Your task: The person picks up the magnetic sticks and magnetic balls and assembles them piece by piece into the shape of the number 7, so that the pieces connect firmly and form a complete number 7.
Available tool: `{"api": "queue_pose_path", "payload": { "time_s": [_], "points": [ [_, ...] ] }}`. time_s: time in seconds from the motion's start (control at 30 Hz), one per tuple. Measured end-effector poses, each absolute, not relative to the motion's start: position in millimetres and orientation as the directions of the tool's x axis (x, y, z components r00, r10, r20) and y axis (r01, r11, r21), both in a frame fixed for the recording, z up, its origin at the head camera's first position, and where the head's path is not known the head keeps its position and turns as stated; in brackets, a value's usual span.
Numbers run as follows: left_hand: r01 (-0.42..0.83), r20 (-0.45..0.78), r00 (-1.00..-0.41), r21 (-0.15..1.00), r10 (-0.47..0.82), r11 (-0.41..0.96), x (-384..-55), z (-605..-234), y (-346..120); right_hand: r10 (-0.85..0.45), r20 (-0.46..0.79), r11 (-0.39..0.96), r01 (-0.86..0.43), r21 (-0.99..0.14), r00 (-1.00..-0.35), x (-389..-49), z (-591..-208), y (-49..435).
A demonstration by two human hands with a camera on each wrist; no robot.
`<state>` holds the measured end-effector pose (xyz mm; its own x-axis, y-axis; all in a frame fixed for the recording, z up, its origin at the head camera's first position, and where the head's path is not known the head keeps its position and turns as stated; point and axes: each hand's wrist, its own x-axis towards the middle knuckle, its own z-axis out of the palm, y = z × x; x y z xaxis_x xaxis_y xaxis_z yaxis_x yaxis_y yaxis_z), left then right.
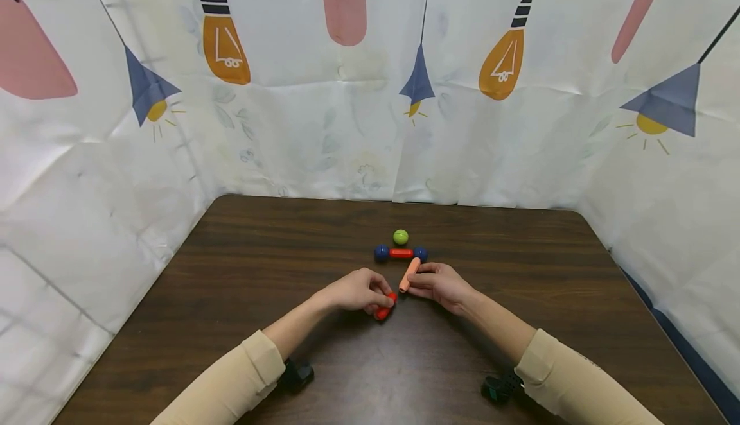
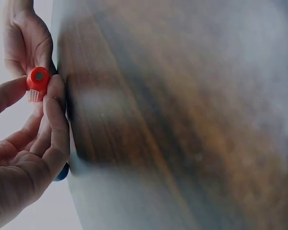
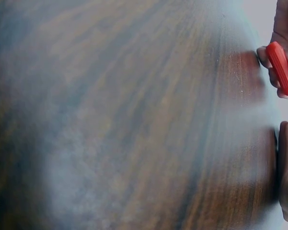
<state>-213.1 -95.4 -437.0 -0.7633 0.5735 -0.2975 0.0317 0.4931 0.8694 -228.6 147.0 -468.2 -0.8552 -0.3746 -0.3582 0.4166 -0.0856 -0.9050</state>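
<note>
My left hand [image 1: 361, 289] pinches a short red magnetic stick [image 1: 382, 313] between thumb and fingers, low over the table. In the left wrist view a grey metal disc shows in the end of that red stick [image 2: 37, 81]. Across from it, my right hand [image 1: 444, 286] holds a light orange stick [image 1: 410, 275], which tilts away toward the blue ball [image 1: 420, 254]. Just beyond both hands, another red stick [image 1: 401, 253] lies crosswise between this ball and a second blue ball [image 1: 381, 253]. Behind its middle sits a green ball [image 1: 401, 237].
The dark wood-grain table [image 1: 277, 239] spreads around the hands, its far edge close to a white patterned curtain [image 1: 312, 149]. Black wrist devices [image 1: 296, 375] are strapped below the rolled cream sleeves [image 1: 231, 380].
</note>
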Motion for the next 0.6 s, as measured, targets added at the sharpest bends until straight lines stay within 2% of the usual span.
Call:
{"api": "queue_pose_path", "payload": {
  "time_s": [0.6],
  "points": [
    [0.037,-0.262,-0.776,0.889,0.574,0.456,-211.1,-437.4,-86.6,-0.378,-0.356,-0.102,0.42,-0.902,-0.855,-228.6,-467.2,147.9]
  ]
}}
